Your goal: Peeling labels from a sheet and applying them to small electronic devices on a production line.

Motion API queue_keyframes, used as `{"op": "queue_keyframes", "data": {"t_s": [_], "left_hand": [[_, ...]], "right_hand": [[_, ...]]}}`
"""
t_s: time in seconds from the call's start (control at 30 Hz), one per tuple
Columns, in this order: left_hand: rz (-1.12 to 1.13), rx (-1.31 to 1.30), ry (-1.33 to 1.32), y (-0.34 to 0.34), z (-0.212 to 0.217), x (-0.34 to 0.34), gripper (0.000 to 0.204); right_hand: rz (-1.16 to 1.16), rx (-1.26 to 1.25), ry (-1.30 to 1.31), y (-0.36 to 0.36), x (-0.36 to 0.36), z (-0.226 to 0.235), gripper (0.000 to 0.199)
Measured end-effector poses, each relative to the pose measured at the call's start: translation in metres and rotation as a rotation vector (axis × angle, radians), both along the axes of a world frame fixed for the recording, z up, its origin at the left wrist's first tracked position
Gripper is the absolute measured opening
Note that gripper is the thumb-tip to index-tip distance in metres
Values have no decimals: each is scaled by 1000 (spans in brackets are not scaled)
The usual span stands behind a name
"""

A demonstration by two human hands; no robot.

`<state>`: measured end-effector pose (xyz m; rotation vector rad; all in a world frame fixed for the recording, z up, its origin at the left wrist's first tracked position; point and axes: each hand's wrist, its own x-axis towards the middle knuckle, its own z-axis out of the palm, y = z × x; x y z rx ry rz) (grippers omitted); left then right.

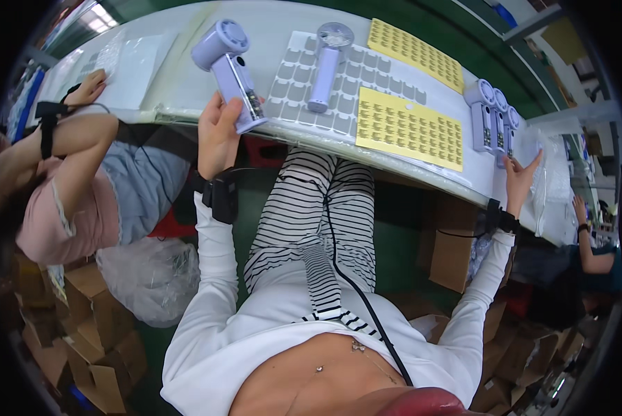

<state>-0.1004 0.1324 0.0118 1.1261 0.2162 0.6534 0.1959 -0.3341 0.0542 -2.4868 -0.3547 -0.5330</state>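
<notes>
My left hand [218, 133] grips the handle of a lilac handheld fan [229, 68] and holds it upright over the near edge of the white table [179, 83]. Far to the right, my right hand [521, 177] reaches with fingers spread to a clear plastic bag [550, 173] at the table's edge, just below a row of three more lilac fans [492, 123]. Another lilac fan [326, 64] lies on a grey sticker sheet [338, 87] in the middle. Two yellow sticker sheets [409, 128] [416, 52] lie beside it.
A person in a pink top sits to my left, one hand [89, 89] on white sheets [127, 62]. Another person's arm [588, 239] shows at far right. Cardboard boxes [96, 333] and a plastic bag [151, 274] crowd the floor on the left; more boxes [456, 249] stand under the table.
</notes>
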Motion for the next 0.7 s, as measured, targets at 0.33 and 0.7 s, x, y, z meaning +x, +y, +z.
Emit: {"op": "queue_keyframes", "data": {"t_s": [0.33,0.7], "left_hand": [[73,-85,1,-15,5,-28,36],[119,-77,50,3,-10,-59,44]], "right_hand": [[542,-44,45,274,-144,16,94],[818,31,262,380,-175,34,97]]}}
